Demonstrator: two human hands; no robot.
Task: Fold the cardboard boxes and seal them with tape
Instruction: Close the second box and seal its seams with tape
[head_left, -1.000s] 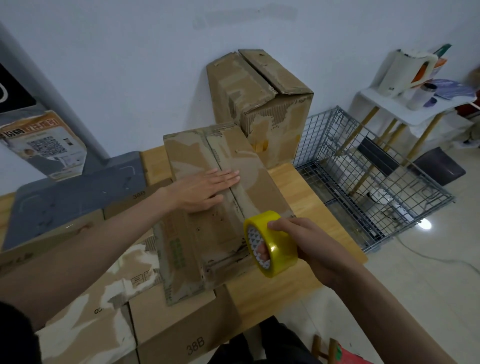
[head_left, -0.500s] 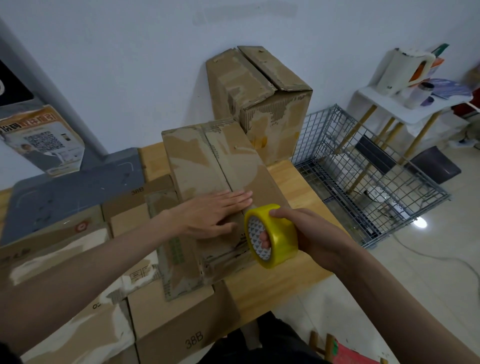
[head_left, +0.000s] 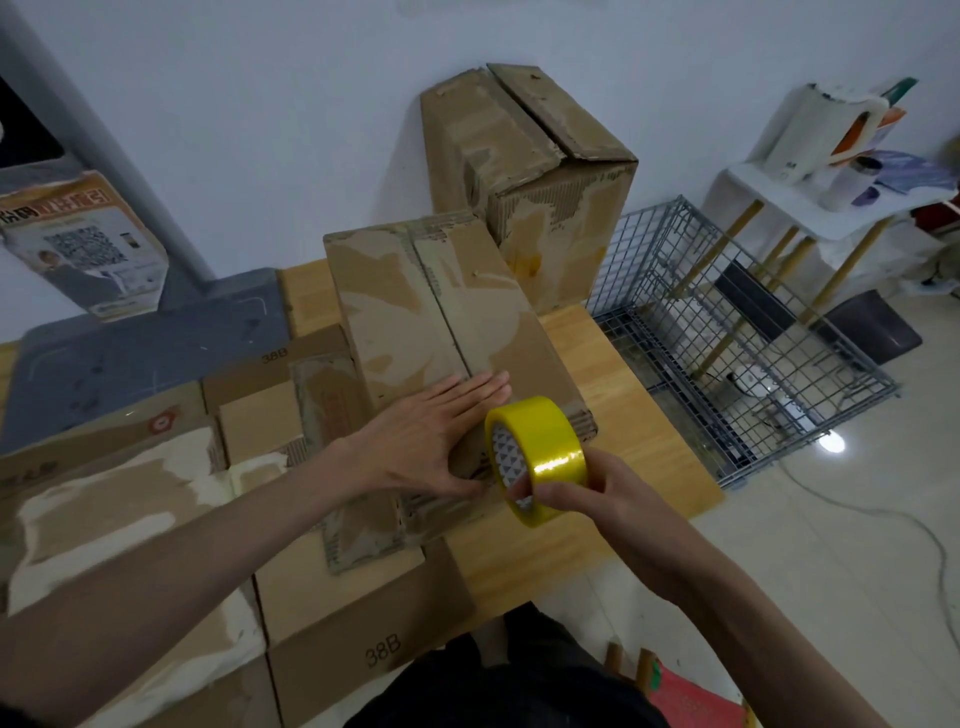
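Since the earlier frame the flat left hand (head_left: 431, 441) slides toward six o'clock along the folded box (head_left: 447, 332) at the table (head_left: 639, 415) centre, where right-hand fingers (head_left: 558, 491) grip the tape roll (head_left: 537, 457); seam apparently untaped.

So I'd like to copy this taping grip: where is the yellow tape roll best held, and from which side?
Hold the yellow tape roll across its width at the near lower rim, coming from the right, as the right hand does. It stands on edge with its open core facing left, leaving the outer band free to unroll toward the box seam that the left hand presses flat.
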